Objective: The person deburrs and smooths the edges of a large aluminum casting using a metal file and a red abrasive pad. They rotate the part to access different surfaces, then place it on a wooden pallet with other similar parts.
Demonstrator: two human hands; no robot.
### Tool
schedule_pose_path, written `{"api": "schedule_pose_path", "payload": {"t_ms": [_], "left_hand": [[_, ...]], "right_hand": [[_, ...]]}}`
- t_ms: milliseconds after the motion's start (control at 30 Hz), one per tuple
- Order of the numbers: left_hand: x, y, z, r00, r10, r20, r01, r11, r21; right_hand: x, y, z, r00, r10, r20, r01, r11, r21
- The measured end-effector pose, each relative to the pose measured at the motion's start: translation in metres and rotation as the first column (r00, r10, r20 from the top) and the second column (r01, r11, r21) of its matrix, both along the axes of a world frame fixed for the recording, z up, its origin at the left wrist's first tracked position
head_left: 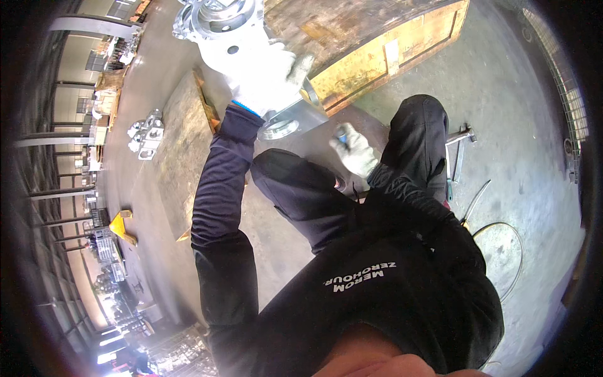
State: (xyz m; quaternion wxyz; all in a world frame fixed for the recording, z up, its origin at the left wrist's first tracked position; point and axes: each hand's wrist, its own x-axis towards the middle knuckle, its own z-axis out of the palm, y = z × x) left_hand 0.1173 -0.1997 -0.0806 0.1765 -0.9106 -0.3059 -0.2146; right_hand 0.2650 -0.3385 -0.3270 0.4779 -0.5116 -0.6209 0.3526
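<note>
A shiny metal casting with round flanges and bored holes stands at the top, partly washed out by glare. My left hand, in a white glove with a blue cuff edge, lies against the casting with its fingers stretched out over it. A flat metal face with a round ring shows just below that hand. My right hand, also white-gloved, is lower, between my knees and apart from the casting. Its fingers are curled around a small thing with a dark blue end, whose kind I cannot make out.
A worn wooden crate stands beyond the casting. At left, a wooden board lies near another metal casting. A hammer and a curved hose lie on the right floor. A yellow object is far left.
</note>
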Motion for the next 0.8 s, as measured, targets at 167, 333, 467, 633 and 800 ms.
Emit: {"api": "schedule_pose_path", "payload": {"t_ms": [167,333,467,633,800], "left_hand": [[0.0,-0.003,0.0,1.0,0.013,0.018,-0.013,1.0,-0.012],[-0.001,0.002,0.005,0.98,0.118,-0.16,-0.138,0.983,-0.118],[-0.003,0.01,0.009,0.992,-0.008,-0.123,-0.008,0.991,-0.133],[-0.003,0.017,0.009,0.995,0.093,-0.032,-0.098,0.945,-0.312],[0.021,0.041,0.012,0.995,0.087,-0.052,-0.091,0.994,-0.063]], "right_hand": [[-0.005,0.006,0.017,0.621,-0.11,-0.776,-0.292,0.887,-0.359],[-0.013,0.02,0.04,0.512,-0.066,-0.857,-0.327,0.907,-0.265],[-0.016,0.023,0.049,0.529,-0.141,-0.837,-0.248,0.917,-0.311],[-0.017,0.029,0.051,0.511,-0.142,-0.848,-0.213,0.934,-0.285],[0.003,0.054,0.049,0.448,-0.261,-0.855,-0.155,0.919,-0.362]]}}
